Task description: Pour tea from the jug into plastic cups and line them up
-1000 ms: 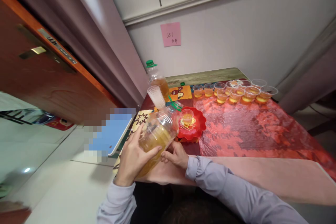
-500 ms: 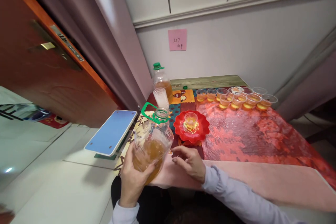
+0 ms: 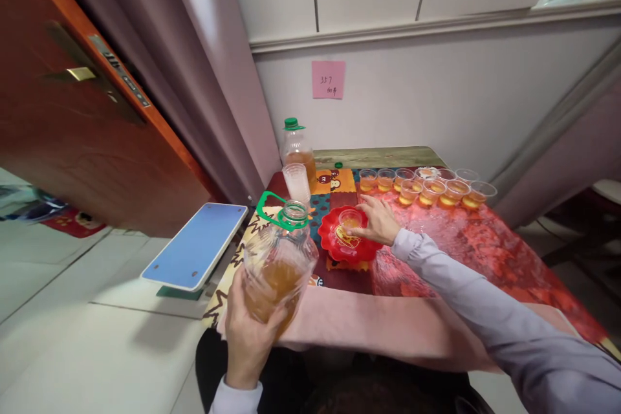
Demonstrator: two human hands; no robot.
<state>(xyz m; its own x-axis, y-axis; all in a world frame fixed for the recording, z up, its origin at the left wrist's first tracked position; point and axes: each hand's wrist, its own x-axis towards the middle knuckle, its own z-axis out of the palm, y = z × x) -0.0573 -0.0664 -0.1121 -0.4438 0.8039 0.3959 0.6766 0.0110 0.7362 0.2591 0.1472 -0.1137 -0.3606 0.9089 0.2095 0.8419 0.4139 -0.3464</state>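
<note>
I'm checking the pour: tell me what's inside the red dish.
One small clear cup with amber liquid stands in the red dish. The right hand grips it, covering its right side.

Cup [image 3: 350, 219] in dish [image 3: 334, 244] on surface [image 3: 451, 252]; jug [image 3: 277, 265] left, cup row [image 3: 427, 185] behind, bottle [image 3: 297, 150] behind left.

Left hand [image 3: 250, 330] low and near, fingers curled in a grip, wrist bent up. Right arm stretched far forward, right hand [image 3: 378, 220] palm down, fingers pinching.
</note>
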